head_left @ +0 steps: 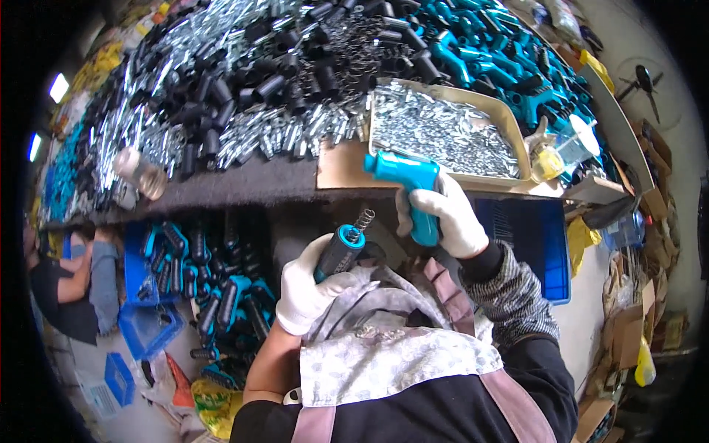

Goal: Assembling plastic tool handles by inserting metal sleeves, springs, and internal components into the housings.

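Observation:
White gloves cover both my hands. My left hand (304, 289) is closed round a black cylindrical handle (340, 255) with a teal collar at its upper end. A coil spring (362, 224) sticks up out of that collar, tilted to the right. My right hand (452, 218) grips a teal plastic pistol-shaped housing (413, 177) by its lower part, its nose pointing left. The housing is level with the table's front edge, apart from the handle. Right behind it lies a shallow cardboard tray (524, 140) full of small shiny metal pieces.
The table holds heaps of metal pins (284, 133), black tubes (221, 92), dark springs (354, 52) and teal housings (480, 59). A clear bottle (140, 173) and a clear cup (576, 144) stand near its edge. Below are finished-looking black-and-teal handles (229, 295) and a blue bin (557, 258). Another person (77, 273) sits at left.

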The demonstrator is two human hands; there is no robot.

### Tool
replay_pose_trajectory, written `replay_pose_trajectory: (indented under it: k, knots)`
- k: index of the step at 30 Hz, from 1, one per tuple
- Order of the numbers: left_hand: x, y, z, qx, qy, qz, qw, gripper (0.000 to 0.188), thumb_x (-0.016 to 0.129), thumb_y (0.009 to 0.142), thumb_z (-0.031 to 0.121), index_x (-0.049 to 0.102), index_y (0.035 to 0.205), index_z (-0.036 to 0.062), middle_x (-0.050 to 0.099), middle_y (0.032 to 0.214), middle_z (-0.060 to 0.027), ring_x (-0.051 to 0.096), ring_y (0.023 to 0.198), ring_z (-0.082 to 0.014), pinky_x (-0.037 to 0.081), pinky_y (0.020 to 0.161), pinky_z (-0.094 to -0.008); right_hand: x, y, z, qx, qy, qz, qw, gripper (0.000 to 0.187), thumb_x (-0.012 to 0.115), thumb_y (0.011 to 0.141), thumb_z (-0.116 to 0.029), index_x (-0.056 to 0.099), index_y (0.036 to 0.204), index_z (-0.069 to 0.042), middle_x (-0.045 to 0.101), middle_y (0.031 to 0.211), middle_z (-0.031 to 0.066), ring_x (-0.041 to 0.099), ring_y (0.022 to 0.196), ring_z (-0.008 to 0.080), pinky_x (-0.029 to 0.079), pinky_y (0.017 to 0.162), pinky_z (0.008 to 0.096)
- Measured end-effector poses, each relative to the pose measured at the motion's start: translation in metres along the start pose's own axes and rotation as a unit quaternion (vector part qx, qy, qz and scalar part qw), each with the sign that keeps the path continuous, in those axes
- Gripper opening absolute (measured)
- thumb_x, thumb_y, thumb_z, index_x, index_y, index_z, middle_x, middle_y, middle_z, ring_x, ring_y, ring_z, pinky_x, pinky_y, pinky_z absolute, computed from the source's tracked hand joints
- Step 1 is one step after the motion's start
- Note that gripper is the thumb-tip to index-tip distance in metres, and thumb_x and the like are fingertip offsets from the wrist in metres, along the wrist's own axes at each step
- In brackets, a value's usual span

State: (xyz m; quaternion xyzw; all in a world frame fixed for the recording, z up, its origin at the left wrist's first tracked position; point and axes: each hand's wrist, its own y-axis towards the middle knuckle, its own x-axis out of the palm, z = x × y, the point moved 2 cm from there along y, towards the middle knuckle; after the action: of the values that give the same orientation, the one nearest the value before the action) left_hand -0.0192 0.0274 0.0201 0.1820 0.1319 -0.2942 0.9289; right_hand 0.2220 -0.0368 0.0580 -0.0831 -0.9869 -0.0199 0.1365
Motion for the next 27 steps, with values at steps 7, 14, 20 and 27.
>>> replay_pose_trajectory:
  k: [7, 14, 20, 27]
  knots:
    - [-0.022, -0.021, -0.001, 0.022, 0.084, -0.007, 0.996, 0.059, 0.082, 0.080, 0.037, 0.061, 0.121, -0.0011, 0.072, 0.091, -0.0173, 0.074, 0.083, -0.0271, 0.057, 0.075, -0.0339, 0.004, -0.032, 0.014, 0.098, 0.035, -0.062, 0.993, 0.075, 0.069, 0.088, -0.055, 0.048, 0.135, -0.002, 0.066, 0.083, 0.0113, 0.065, 0.061, 0.0160, 0.053, 0.055, 0.0264]
    - [-0.039, -0.007, 0.007, 0.123, 0.250, -0.103, 0.955, 0.055, 0.082, 0.077, 0.034, 0.064, 0.121, 0.0070, 0.072, 0.101, -0.0163, 0.072, 0.085, -0.0337, 0.058, 0.072, -0.0386, -0.011, -0.027, -0.022, 0.195, -0.056, -0.160, 0.966, 0.062, 0.075, 0.086, -0.039, 0.054, 0.130, -0.002, 0.067, 0.089, 0.0086, 0.065, 0.070, 0.0142, 0.054, 0.065, 0.0278]
    - [-0.042, 0.009, 0.004, 0.076, 0.217, -0.271, 0.935, 0.057, 0.076, 0.081, 0.041, 0.060, 0.127, 0.0109, 0.070, 0.092, -0.0172, 0.070, 0.081, -0.0357, 0.056, 0.071, -0.0424, 0.016, -0.023, -0.018, -0.018, -0.342, -0.258, 0.904, 0.054, 0.081, 0.074, -0.016, 0.063, 0.124, -0.004, 0.070, 0.109, 0.0153, 0.070, 0.099, 0.0277, 0.054, 0.090, 0.0365]
    - [-0.045, 0.003, -0.022, -0.179, 0.009, -0.532, 0.828, 0.076, 0.072, 0.084, 0.056, 0.057, 0.131, -0.0021, 0.065, 0.105, -0.0117, 0.060, 0.098, -0.0181, 0.048, 0.089, -0.0332, 0.049, -0.048, -0.019, -0.498, -0.620, -0.294, 0.530, 0.038, 0.066, 0.073, -0.025, 0.067, 0.109, -0.013, 0.057, 0.077, 0.0001, 0.061, 0.077, 0.0187, 0.047, 0.097, 0.0497]
